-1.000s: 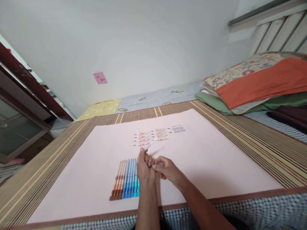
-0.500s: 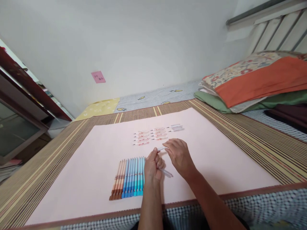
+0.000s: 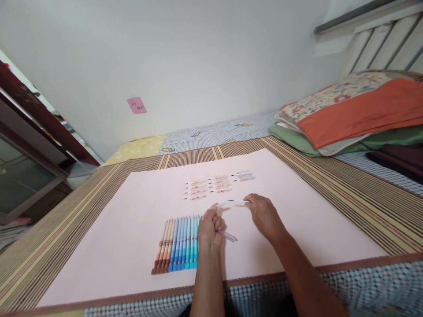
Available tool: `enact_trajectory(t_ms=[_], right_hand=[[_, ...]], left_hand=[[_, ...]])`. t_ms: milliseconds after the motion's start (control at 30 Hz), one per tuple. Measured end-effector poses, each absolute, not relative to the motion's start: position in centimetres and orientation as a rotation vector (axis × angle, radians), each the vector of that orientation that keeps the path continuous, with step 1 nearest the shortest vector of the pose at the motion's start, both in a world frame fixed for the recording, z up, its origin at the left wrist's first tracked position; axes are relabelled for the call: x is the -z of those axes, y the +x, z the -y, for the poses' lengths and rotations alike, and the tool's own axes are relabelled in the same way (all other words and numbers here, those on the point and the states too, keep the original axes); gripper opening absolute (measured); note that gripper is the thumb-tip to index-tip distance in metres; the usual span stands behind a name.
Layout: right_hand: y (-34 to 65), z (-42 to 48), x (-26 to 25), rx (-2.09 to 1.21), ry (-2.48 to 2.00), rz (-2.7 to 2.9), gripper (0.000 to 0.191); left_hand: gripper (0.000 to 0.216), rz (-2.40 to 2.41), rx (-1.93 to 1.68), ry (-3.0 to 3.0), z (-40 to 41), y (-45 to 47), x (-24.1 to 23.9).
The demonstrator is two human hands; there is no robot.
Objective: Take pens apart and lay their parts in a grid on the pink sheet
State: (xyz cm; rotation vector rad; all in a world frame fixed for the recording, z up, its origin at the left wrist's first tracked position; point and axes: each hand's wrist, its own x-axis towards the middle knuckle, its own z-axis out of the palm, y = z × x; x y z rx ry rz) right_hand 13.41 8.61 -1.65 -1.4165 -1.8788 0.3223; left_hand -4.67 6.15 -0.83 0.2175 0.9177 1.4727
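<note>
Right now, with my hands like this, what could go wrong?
Your right hand holds the slim white stick with its dark tip pointing toward your left hand, so a slip might poke or mark it. The clear plastic sticking out below your left fingers could drop if that grip loosens. Your left forearm is right beside the coloured pens, so a sideways move could disturb their row.
</note>
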Motion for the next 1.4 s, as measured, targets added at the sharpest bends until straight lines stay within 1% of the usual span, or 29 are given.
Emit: enact_trajectory(t_ms=[100, 300, 433, 567, 667, 767, 833, 967, 1067, 1233, 1400], right_hand=[[13.5, -8.6, 1.8, -0.481, -1.483, 1.743, 0.015], [11.1, -7.7, 1.0, -0.536, -1.293, 1.718, 0.022], [9.5, -7.2, 0.9, -0.488, -1.185, 1.816, 0.025], [9.0, -6.9, 1.3, -0.379, -1.206, 1.914, 0.031], [9.8, -7.4, 1.5, -0.395, -1.225, 1.911, 0.028], [11.9, -9.4, 1.5, -0.422, -1.325, 1.833, 0.020], [13.8, -11.6, 1.6, -0.452, -1.456, 1.746, 0.018], [17.2, -16.5, 2.0, -0.481, -1.642, 1.637, 0.021], [18.5, -18.9, 3.1, -0.469, -1.655, 1.622, 0.022], [19.3, -20.6, 4.9, -0.446, -1.606, 1.648, 0.018], [19.5, -21.3, 5.2, -0.428, -1.591, 1.671, 0.019]], left_hand=[[0.034, -0.915, -1.461, 0.212, -6.1, -4.7, 0.8], [0.041, -0.910, -1.451, 0.221, -6.0, -4.4, 0.8], [0.037, -0.850, -1.412, 0.238, -5.9, -4.1, 0.9], [0.033, -0.855, -1.354, 0.239, -5.9, -4.1, 1.1], [0.035, -0.870, -1.340, 0.222, -6.1, -4.2, 1.1], [0.040, -0.872, -1.347, 0.209, -6.1, -4.2, 0.8], [0.044, -0.873, -1.355, 0.206, -6.1, -4.2, 0.6], [0.044, -0.865, -1.354, 0.198, -6.1, -3.9, 0.4], [0.049, -0.850, -1.354, 0.209, -6.2, -3.8, 0.5], [0.049, -0.835, -1.369, 0.222, -6.4, -3.7, 0.9], [0.050, -0.825, -1.350, 0.222, -6.5, -3.4, 1.2]])
